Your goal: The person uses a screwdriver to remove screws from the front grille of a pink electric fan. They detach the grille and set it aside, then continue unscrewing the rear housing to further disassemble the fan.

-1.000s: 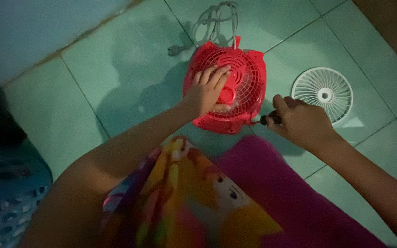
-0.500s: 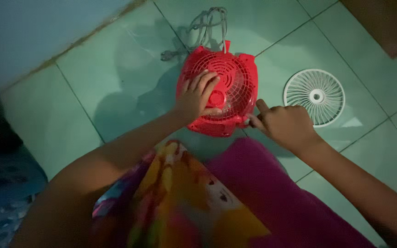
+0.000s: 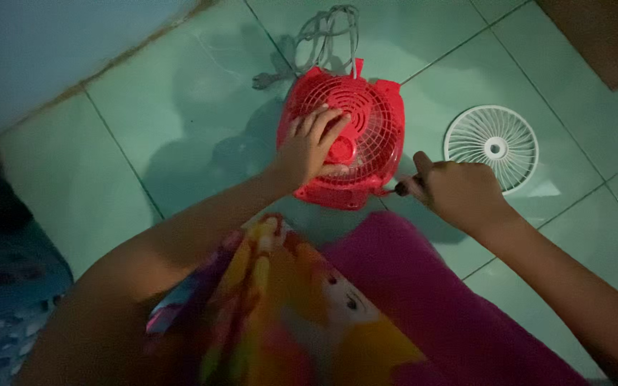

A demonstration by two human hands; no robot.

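Note:
A red box fan (image 3: 366,107) lies flat on the green tiled floor, its grille facing up. My left hand (image 3: 309,146) rests spread on the grille, pressing down over the fan's middle. My right hand (image 3: 455,189) is closed around a dark-handled screwdriver (image 3: 403,188), whose tip meets the fan's near right corner. A grey power cord (image 3: 327,32) lies bunched behind the fan.
A white round fan grille (image 3: 493,146) lies on the floor to the right of my right hand. My lap, covered in pink and colourful cloth (image 3: 337,307), fills the bottom. A blue plastic basket (image 3: 1,300) sits at lower left. A wall (image 3: 51,43) runs along the upper left.
My right hand has shifted slightly right and turned at the fan's corner, and the screwdriver handle shows again. My left hand stays on the grille.

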